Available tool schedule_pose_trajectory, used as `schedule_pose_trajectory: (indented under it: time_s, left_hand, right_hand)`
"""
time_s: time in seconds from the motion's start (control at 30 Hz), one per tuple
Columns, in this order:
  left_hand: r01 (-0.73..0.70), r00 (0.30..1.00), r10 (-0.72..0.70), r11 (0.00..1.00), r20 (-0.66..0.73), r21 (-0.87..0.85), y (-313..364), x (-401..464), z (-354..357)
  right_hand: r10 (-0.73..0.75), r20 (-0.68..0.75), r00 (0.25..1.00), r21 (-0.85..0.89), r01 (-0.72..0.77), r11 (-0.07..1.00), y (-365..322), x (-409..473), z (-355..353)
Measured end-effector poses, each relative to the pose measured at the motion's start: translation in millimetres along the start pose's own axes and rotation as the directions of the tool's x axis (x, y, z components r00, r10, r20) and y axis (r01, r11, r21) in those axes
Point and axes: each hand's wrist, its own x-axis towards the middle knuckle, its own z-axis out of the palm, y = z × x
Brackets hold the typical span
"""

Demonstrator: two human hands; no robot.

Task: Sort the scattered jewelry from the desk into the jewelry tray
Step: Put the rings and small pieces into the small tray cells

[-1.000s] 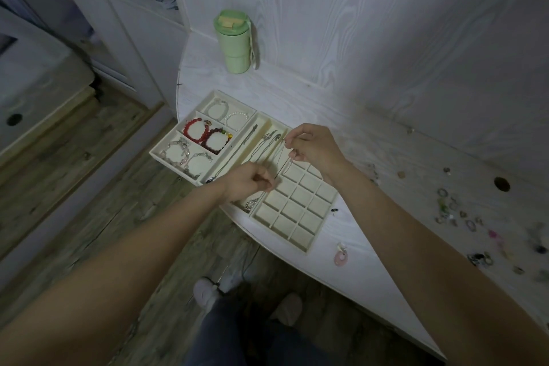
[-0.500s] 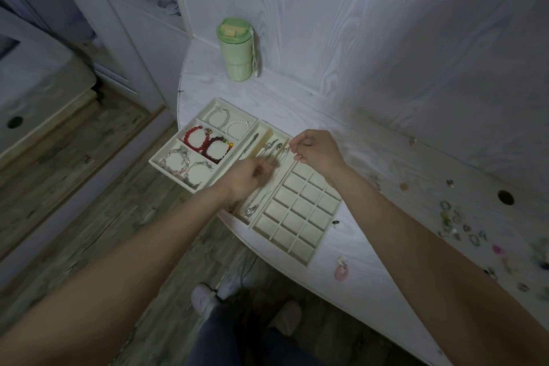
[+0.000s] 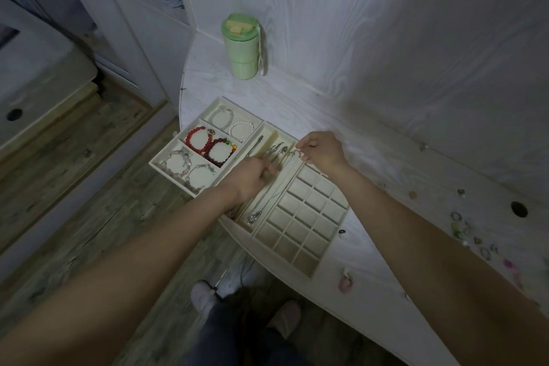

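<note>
- My right hand pinches one end of a thin silver necklace at the far end of the jewelry tray, over its long slots.
- My left hand has fingers curled over the same long slots; looks closed on the chain's other stretch, but blur means I cannot tell for sure.
- Tray sits at the desk edge. Red bead bracelets fill its left section (pearl and crystal ones beside them); the small grid cells hold nothing visible.
- Loose rings lie scattered well to the right on the desk; a pink pendant lies near the front edge.
- Green tumbler stands upright by the wall.
</note>
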Motion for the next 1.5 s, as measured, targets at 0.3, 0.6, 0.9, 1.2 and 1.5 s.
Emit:
schedule_pose_trajectory:
  time_s: [0.3, 0.6, 0.9, 1.2, 1.5]
  left_hand:
    - [0.006, 0.999, -0.009, 0.995, -0.033, -0.098, 3.0, 11.1, -3.5]
    - [0.074, 0.997, -0.074, 0.981, 0.006, -0.177, 3.4, 14.0, 4.1]
    - [0.003, 0.996, -0.032, 0.950, -0.088, -0.313, 19.7, 29.1, 11.1]
    - [0.023, 0.995, -0.049, 0.963, -0.092, -0.270, 24.3, 33.8, 6.3]
    - [0.076, 0.994, -0.083, 0.991, -0.064, -0.112, 8.5, 34.3, 1.3]
  right_hand:
    - [0.046, 0.065, 0.997, 0.254, -0.061, 0.965, -2.4, -4.3, -11.1]
    - [-0.140, 0.045, 0.989, -0.149, 0.145, 0.978, -4.1, -9.4, -15.6]
    - [-0.213, 0.087, 0.973, -0.246, 0.228, 0.942, -2.1, -11.7, -18.1]
    - [-0.143, 0.071, 0.987, -0.144, 0.153, 0.978, 3.8, -6.4, -14.0]
    - [-0.132, 0.072, 0.989, -0.372, 0.149, 0.916, 4.8, 14.6, -2.6]
